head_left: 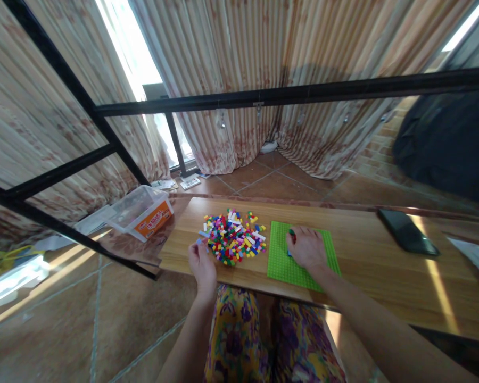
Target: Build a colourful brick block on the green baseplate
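On the wooden table lies a heap of small toy building bricks [235, 239] in many colours. At the heap's left edge, my left hand [201, 261] is closed in a pinch, with a light blue brick [199, 241] at its fingertips. A green studded baseplate [278, 266] lies flat to the right of the heap. Over its middle, my right hand [308, 248] is closed with the fingers curled down. A dark green brick [291, 232] shows at its fingertips. Some blue brick [289, 253] peeks out under that hand, which hides the rest.
A dark phone [407, 232] and white paper [477, 258] lie on the table [367, 250] at the right. A clear plastic box [140, 210] with an orange label stands beyond the table's left end. A black metal frame [239, 100] crosses in front of the curtains.
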### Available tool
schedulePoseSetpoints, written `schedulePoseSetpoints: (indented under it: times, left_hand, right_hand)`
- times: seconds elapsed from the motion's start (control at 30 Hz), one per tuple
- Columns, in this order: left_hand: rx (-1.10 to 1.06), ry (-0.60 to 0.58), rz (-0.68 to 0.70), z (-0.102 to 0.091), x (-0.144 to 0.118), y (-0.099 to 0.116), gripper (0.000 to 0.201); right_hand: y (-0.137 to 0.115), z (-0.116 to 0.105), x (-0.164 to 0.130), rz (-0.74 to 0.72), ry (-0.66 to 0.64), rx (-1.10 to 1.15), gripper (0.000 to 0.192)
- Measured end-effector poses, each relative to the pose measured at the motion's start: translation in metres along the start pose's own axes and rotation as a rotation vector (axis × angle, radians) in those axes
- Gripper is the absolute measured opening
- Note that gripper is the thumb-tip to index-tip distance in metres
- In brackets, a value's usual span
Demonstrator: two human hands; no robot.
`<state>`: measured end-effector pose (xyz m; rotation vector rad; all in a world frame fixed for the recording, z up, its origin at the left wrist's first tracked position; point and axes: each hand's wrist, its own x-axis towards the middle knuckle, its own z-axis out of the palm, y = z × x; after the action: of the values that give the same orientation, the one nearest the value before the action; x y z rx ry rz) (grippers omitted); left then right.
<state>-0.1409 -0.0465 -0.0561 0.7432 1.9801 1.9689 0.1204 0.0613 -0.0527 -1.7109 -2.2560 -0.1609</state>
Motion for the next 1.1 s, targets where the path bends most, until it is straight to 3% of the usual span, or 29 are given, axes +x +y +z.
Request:
schedulePoseSetpoints:
  times: [0.1, 0.2, 0.27, 0.33, 0.47, 0.6, 0.7, 0.9, 1.0, 1.1]
  left_hand:
    - [-0.036, -0.12, 0.001, -0.008, -0.035, 0.004, 0.027]
    - [-0.015, -0.462, -0.069, -0.01, -0.063, 0.004, 0.027]
    - [0.073, -0.653, -0.055, -0.008, -0.07, 0.004, 0.026]
    - [0.158, -0.72, -0.001, -0.005, -0.067, 0.005, 0.025]
    - [0.182, -0.717, 0.079, 0.004, -0.047, 0.007, 0.025]
    - [0.076, -0.733, 0.057, 0.008, -0.035, 0.006, 0.026]
    - [-0.018, -0.668, -0.005, 0.009, -0.029, 0.007, 0.027]
    - [-0.275, -0.367, -0.247, 0.0, 0.012, 0.023, 0.037]
    - [-0.421, -0.332, -0.375, -0.009, 0.036, 0.029, 0.039]
    - [-0.407, -0.343, -0.441, -0.014, 0.049, 0.027, 0.035]
  right_hand:
    - [0.001, 0.001, 0.0, -0.003, 0.007, -0.002, 0.034]
    - [0.002, 0.001, -0.001, -0.01, 0.021, -0.002, 0.034]
    - [0.002, 0.002, -0.001, -0.011, 0.027, -0.004, 0.034]
    - [0.002, 0.002, -0.001, -0.014, 0.031, -0.005, 0.034]
    - [0.002, 0.004, -0.001, -0.01, 0.042, 0.004, 0.034]
    - [0.002, 0.005, 0.0, -0.011, 0.041, 0.01, 0.033]
    - [0.003, 0.004, 0.0, -0.016, 0.032, 0.007, 0.033]
    - [0.003, 0.004, 0.0, -0.01, 0.039, 0.012, 0.033]
    - [0.002, 0.004, 0.0, -0.014, 0.031, 0.001, 0.032]
    - [0.002, 0.004, 0.0, -0.015, 0.024, -0.005, 0.032]
